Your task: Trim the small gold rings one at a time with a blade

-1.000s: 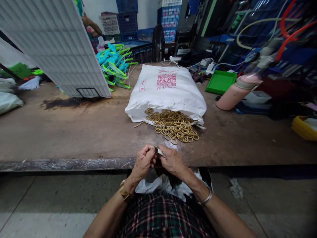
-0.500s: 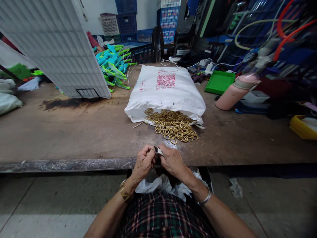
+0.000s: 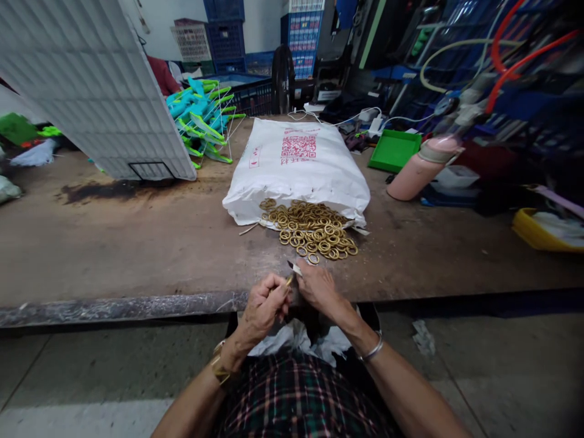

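Note:
My left hand (image 3: 265,307) is closed at the table's front edge, pinching a brass-coloured ring (image 3: 289,280) between thumb and fingers. Close beside it, my right hand (image 3: 323,291) grips a small knife (image 3: 294,267) with a dark tip and a whitish wrapped part; most of its handle is hidden in the fingers. Knife and ring are a little apart. Just beyond my hands, a heap of similar rings (image 3: 314,234) spills from the mouth of a white woven sack (image 3: 260,152) with red print.
A white ribbed panel (image 3: 104,91) leans at the left, before turquoise and green plastic pieces (image 3: 201,118). Right of the sack are a green tray (image 3: 395,151), a pink bottle (image 3: 415,173) and a yellow container (image 3: 538,234). A person's red sleeve (image 3: 163,76) shows behind the panel.
My hands have drawn slightly apart, and the ring now shows in my left fingers. The knife tip has come away from the left hand. The view has shifted a little to the right.

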Demonstrator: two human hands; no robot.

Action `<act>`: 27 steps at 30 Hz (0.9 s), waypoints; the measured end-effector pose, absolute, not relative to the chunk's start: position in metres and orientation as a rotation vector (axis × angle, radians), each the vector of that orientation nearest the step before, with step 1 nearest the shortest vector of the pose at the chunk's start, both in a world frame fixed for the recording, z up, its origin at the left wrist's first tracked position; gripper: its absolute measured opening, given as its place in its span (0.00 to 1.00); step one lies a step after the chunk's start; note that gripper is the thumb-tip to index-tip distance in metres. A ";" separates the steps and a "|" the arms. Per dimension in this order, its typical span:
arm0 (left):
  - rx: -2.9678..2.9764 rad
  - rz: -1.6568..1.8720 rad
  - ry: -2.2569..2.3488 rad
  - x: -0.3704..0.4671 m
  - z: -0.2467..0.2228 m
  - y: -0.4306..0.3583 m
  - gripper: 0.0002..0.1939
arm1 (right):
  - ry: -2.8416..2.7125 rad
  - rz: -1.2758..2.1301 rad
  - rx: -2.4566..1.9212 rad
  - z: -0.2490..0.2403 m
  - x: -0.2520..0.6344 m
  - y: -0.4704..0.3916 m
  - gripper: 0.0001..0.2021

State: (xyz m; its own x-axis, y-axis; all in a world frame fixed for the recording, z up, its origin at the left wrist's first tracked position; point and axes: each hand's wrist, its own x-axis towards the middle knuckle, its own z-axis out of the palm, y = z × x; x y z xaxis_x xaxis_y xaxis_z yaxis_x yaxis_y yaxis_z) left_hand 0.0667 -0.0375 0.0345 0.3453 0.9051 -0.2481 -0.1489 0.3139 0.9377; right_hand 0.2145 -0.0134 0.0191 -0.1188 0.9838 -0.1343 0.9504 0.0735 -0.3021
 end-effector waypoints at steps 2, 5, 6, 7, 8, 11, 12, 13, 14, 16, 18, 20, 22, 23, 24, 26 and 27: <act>0.875 0.867 0.881 0.069 0.039 -0.036 0.16 | -2.122 0.402 -2.129 0.019 0.220 -0.012 0.13; 0.719 0.920 0.841 0.071 0.036 -0.031 0.17 | -1.948 0.266 -2.244 0.018 0.228 -0.011 0.11; 0.682 0.930 0.844 0.071 0.033 -0.030 0.17 | -1.908 0.239 -2.267 0.018 0.230 -0.011 0.11; 0.656 0.934 0.851 0.071 0.031 -0.028 0.17 | -1.883 0.226 -2.286 0.018 0.233 -0.010 0.12; 0.641 0.936 0.857 0.071 0.029 -0.028 0.17 | -1.876 0.222 -2.300 0.018 0.234 -0.009 0.12; 0.600 0.925 0.852 0.069 0.026 -0.027 0.15 | -1.904 0.229 -2.326 0.018 0.237 -0.006 0.11; 0.569 0.912 0.843 0.068 0.026 -0.026 0.14 | -1.915 0.234 -2.334 0.017 0.237 -0.005 0.11; 0.531 0.899 0.830 0.067 0.026 -0.026 0.14 | -1.921 0.235 -2.344 0.017 0.237 -0.004 0.10; 0.489 0.887 0.815 0.066 0.026 -0.026 0.15 | -1.926 0.235 -2.352 0.017 0.237 -0.004 0.09; 0.411 0.871 0.778 0.063 0.025 -0.025 0.16 | -1.932 0.224 -2.359 0.015 0.237 -0.003 0.09; 0.335 0.867 0.744 0.061 0.023 -0.024 0.14 | -1.946 0.211 -2.341 0.015 0.238 -0.003 0.10; 0.284 0.872 0.733 0.061 0.021 -0.023 0.13 | -1.964 0.218 -2.311 0.014 0.239 -0.005 0.10; 0.291 0.888 0.747 0.062 0.021 -0.023 0.13 | -1.964 0.269 -2.264 0.015 0.240 -0.006 0.10; 0.317 0.896 0.762 0.064 0.021 -0.023 0.13 | -1.949 0.321 -2.218 0.015 0.240 -0.007 0.10; 0.354 0.900 0.778 0.066 0.022 -0.023 0.14 | -1.925 0.390 -2.144 0.015 0.239 -0.007 0.09; 0.457 0.915 0.832 0.070 0.024 -0.023 0.14 | -1.847 0.561 -1.925 0.017 0.236 -0.008 0.08; 0.527 0.929 0.880 0.071 0.024 -0.023 0.14 | -1.801 0.660 -1.800 0.017 0.234 -0.008 0.08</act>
